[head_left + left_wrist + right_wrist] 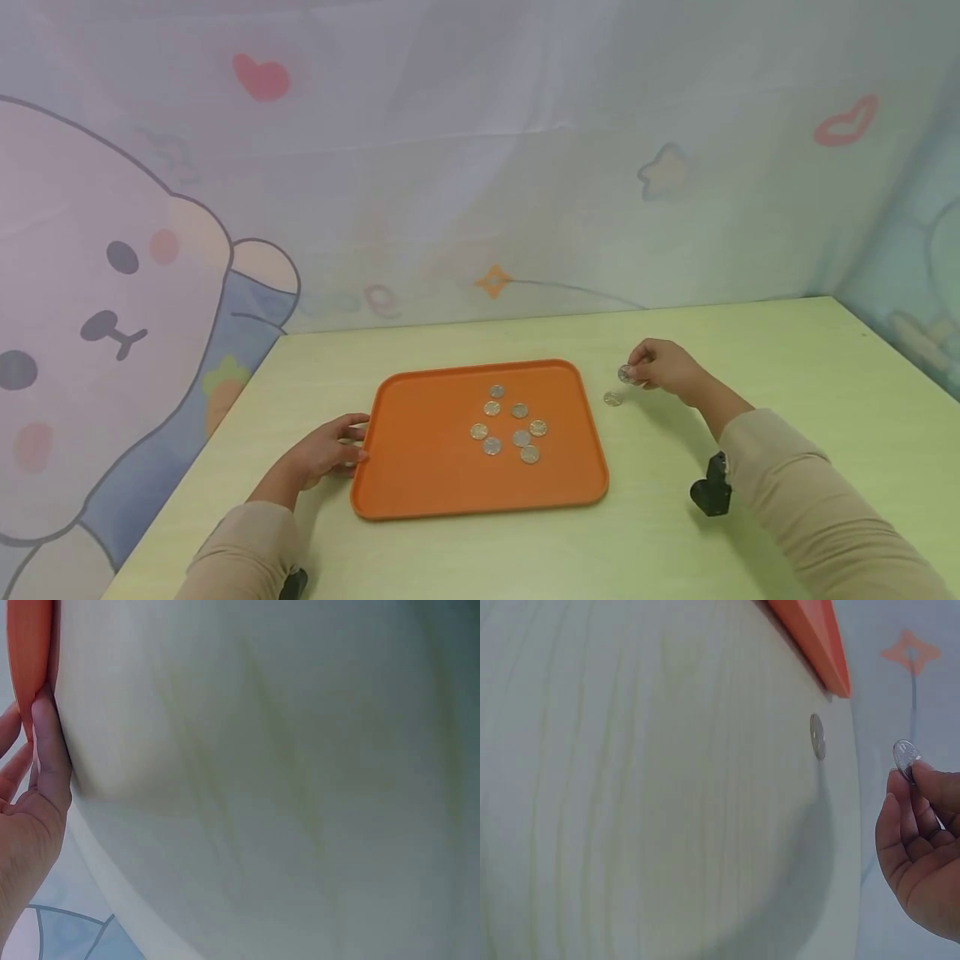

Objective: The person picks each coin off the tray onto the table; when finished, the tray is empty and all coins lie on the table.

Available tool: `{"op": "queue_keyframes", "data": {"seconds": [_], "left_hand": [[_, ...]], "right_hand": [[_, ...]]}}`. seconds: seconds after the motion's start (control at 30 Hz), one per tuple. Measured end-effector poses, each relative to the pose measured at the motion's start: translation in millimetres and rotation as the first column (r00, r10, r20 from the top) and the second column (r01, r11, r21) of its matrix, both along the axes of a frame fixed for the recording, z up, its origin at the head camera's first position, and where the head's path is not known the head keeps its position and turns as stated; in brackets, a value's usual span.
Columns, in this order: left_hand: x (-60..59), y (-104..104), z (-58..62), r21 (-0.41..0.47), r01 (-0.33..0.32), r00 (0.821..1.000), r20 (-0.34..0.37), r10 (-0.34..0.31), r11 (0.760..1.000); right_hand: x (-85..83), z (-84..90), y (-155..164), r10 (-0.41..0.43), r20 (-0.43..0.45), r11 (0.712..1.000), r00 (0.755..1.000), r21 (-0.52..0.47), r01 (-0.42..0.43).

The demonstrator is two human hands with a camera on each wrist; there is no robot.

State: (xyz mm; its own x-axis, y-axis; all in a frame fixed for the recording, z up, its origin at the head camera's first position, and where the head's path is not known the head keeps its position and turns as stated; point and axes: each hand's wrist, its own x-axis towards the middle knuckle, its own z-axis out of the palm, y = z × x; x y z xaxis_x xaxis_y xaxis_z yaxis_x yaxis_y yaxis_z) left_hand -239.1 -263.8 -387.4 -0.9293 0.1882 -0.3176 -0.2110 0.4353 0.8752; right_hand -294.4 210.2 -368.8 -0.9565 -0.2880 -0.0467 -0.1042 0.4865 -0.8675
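The right hand (663,368) pinches a silver coin (626,374) at its fingertips, lifted off the worktop (787,367) just right of the orange tray (420,467); a second coin (612,399) lies flat on the worktop near it, between hand and tray; the left hand (326,450) rests with relaxed, straight fingers against the tray's left edge, gripping nothing; eight coins (510,425) lie clustered in the tray's middle; a cartoon-printed curtain (112,275) hangs behind the worktop.

A silver coin (626,374) pinched upright beside the orange tray (420,492).
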Motion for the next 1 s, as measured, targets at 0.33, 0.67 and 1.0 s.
{"op": "queue_keyframes", "data": {"seconds": [0.33, 0.67, 1.0], "left_hand": [[-0.2, -2.7, -1.5, 0.010, 0.007, 1.000, 0.000, -0.007, 1.000], [-0.3, -1.5, -1.3, 0.009, 0.007, 1.000, -0.006, -0.007, 1.000], [-2.4, 0.6, -1.1, 0.004, 0.016, 1.000, -0.002, -0.016, 1.000]], "right_hand": [[-2.5, -10.7, 13.3, -0.028, 0.020, 0.999, 0.999, 0.031, 0.027], [-6.7, -24.1, 17.2, -0.032, 0.024, 0.994, 0.999, 0.103, 0.029], [-8.2, -33.8, 18.8, -0.031, -0.026, 0.981, 0.999, 0.193, 0.036]]}}
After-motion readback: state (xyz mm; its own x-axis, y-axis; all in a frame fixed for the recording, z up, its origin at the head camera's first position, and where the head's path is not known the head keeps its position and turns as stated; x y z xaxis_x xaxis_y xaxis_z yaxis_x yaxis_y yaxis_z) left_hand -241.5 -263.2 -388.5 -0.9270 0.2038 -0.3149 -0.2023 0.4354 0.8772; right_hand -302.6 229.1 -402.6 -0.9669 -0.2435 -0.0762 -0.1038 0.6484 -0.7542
